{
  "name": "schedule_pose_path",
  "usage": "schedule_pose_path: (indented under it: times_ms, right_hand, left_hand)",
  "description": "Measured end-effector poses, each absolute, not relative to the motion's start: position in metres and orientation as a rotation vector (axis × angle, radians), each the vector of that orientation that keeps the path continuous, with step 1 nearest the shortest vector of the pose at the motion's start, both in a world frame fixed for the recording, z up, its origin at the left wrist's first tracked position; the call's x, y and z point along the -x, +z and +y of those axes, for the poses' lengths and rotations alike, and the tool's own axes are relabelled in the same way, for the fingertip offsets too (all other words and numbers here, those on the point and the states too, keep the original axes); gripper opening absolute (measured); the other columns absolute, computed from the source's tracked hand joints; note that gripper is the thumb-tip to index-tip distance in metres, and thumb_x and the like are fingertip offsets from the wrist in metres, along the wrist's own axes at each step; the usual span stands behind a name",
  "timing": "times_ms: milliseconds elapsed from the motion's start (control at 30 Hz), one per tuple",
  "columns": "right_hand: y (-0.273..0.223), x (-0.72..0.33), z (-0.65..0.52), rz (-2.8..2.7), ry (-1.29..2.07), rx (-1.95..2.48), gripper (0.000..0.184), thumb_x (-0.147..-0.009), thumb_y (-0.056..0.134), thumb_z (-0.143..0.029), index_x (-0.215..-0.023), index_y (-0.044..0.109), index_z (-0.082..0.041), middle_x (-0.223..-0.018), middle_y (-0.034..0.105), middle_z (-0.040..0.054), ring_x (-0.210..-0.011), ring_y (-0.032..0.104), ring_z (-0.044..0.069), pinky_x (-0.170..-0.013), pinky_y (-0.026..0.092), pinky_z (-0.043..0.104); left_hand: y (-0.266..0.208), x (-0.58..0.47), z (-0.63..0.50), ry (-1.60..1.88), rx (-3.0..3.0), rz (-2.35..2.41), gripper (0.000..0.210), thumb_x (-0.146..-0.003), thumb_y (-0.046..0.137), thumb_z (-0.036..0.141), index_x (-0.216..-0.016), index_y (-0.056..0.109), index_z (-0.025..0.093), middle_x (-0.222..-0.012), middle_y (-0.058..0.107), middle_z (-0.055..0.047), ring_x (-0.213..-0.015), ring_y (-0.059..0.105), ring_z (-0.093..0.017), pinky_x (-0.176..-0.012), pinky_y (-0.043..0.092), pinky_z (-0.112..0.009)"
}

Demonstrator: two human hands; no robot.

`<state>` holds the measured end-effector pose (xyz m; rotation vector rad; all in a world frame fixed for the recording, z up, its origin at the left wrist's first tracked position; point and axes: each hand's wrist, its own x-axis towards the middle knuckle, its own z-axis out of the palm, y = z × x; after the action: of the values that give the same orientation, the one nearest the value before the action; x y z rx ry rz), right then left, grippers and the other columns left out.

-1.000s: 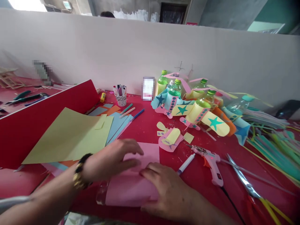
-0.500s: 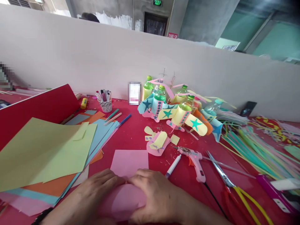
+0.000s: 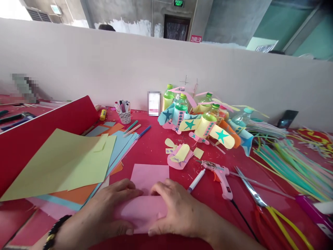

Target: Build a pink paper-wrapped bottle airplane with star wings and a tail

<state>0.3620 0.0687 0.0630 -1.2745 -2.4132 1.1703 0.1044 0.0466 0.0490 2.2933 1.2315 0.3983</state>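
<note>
A sheet of pink paper [image 3: 145, 208] lies bent over on the red table in front of me. My left hand [image 3: 114, 208] grips its left side, fingers on the far edge and thumb on the near edge. On its right side, my right hand [image 3: 174, 211] holds it the same way, thumb close to the other thumb. Just beyond the fingers lies a flat pink area of paper [image 3: 150, 173]; whether it belongs to the same sheet is hidden by the hands. Small cut yellow and pink paper pieces [image 3: 179, 156] lie a little farther off.
Coloured sheets [image 3: 65, 163] are stacked at left beside a red board [image 3: 47, 139]. A pink glue gun [image 3: 221, 177], a marker [image 3: 197, 180] and scissors [image 3: 257, 199] lie at right. Bottle-and-paper planes [image 3: 205, 121] stand at the back, near a pen cup [image 3: 125, 117] and paper strips [image 3: 291, 166].
Both thumbs now show at the near edge of the pink paper, and the fold looks flatter and more raised into view. The camera view has shifted slightly left.
</note>
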Motion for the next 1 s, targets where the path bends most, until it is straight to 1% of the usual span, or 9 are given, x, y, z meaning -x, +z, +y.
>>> schedule_pose_path:
  times_ms: [100, 167, 300, 400, 500, 633, 733, 833, 1000]
  right_hand:
    - [0.065, -0.364, 0.069, -2.415, 1.19, 1.305, 0.071, -0.056, 0.084, -0.053, -0.117, 0.062, -0.026, -0.112, 0.06, 0.0073, -0.106, 0.056, 0.027, -0.09, 0.046, 0.039]
    - [0.065, -0.365, 0.071, -2.4, 1.241, 1.307, 0.073, -0.057, 0.081, -0.059, -0.119, 0.062, -0.025, -0.112, 0.06, 0.0079, -0.107, 0.057, 0.028, -0.091, 0.045, 0.039]
    - [0.065, -0.364, 0.076, -2.371, 1.263, 1.229, 0.071, -0.058, 0.078, -0.064, -0.115, 0.065, -0.024, -0.112, 0.064, 0.0064, -0.103, 0.06, 0.025, -0.087, 0.046, 0.033]
    - [0.066, -0.364, 0.078, -2.37, 1.248, 1.203, 0.069, -0.059, 0.079, -0.063, -0.115, 0.067, -0.025, -0.113, 0.065, 0.0048, -0.101, 0.061, 0.023, -0.085, 0.046, 0.031]
    - [0.068, -0.364, 0.079, -2.328, 1.249, 1.246, 0.072, -0.061, 0.08, -0.059, -0.123, 0.062, -0.026, -0.119, 0.066, 0.0045, -0.108, 0.06, 0.025, -0.09, 0.044, 0.031]
    - [0.072, -0.367, 0.08, -2.277, 1.305, 1.304, 0.062, -0.064, 0.081, -0.051, -0.118, 0.063, -0.026, -0.118, 0.068, 0.0033, -0.109, 0.061, 0.024, -0.088, 0.044, 0.029]
    - [0.074, -0.368, 0.082, -2.274, 1.332, 1.298, 0.058, -0.067, 0.079, -0.051, -0.117, 0.063, -0.025, -0.119, 0.068, 0.0033, -0.111, 0.061, 0.023, -0.09, 0.044, 0.029]
    - [0.073, -0.369, 0.083, -2.315, 1.348, 1.266, 0.065, -0.066, 0.078, -0.057, -0.119, 0.063, -0.024, -0.121, 0.067, 0.004, -0.112, 0.06, 0.024, -0.091, 0.043, 0.029]
    - [0.062, -0.372, 0.083, -2.396, 1.232, 1.2, 0.082, -0.052, 0.084, -0.061, -0.122, 0.062, -0.025, -0.121, 0.066, 0.004, -0.112, 0.058, 0.026, -0.095, 0.042, 0.032]
  left_hand:
    - [0.056, -0.108, 0.049, 0.291, -2.174, 1.247, 0.059, -0.075, 0.071, 0.057, -0.129, 0.059, 0.037, -0.116, 0.066, -0.004, -0.092, 0.068, -0.023, -0.081, 0.052, -0.027]
    - [0.061, -0.11, 0.049, 0.23, -2.091, 1.294, 0.06, -0.075, 0.07, 0.058, -0.129, 0.059, 0.035, -0.118, 0.066, -0.004, -0.097, 0.066, -0.024, -0.085, 0.051, -0.028]
    - [0.069, -0.113, 0.051, 0.207, -1.975, 1.385, 0.065, -0.068, 0.074, 0.063, -0.123, 0.063, 0.029, -0.12, 0.065, -0.005, -0.104, 0.063, -0.026, -0.09, 0.048, -0.031]
    - [0.069, -0.115, 0.054, 0.229, -1.941, 1.414, 0.069, -0.063, 0.075, 0.066, -0.118, 0.065, 0.026, -0.114, 0.067, -0.006, -0.1, 0.063, -0.027, -0.086, 0.048, -0.031]
    - [0.067, -0.114, 0.059, 0.242, -1.9, 1.395, 0.068, -0.063, 0.074, 0.067, -0.115, 0.065, 0.024, -0.109, 0.068, -0.005, -0.093, 0.063, -0.025, -0.079, 0.047, -0.029]
    - [0.065, -0.111, 0.066, 0.208, -1.834, 1.381, 0.066, -0.064, 0.073, 0.069, -0.112, 0.065, 0.024, -0.101, 0.069, -0.004, -0.082, 0.063, -0.021, -0.07, 0.045, -0.026]
    - [0.066, -0.111, 0.069, 0.159, -1.849, 1.416, 0.065, -0.062, 0.072, 0.071, -0.107, 0.066, 0.024, -0.097, 0.069, -0.003, -0.081, 0.062, -0.021, -0.068, 0.043, -0.026]
    - [0.067, -0.111, 0.071, 0.122, -1.87, 1.433, 0.063, -0.063, 0.07, 0.074, -0.102, 0.067, 0.024, -0.093, 0.068, -0.002, -0.08, 0.061, -0.021, -0.066, 0.041, -0.026]
    - [0.066, -0.111, 0.074, 0.109, -1.907, 1.447, 0.066, -0.061, 0.069, 0.077, -0.101, 0.068, 0.024, -0.094, 0.067, -0.002, -0.084, 0.06, -0.023, -0.068, 0.041, -0.026]
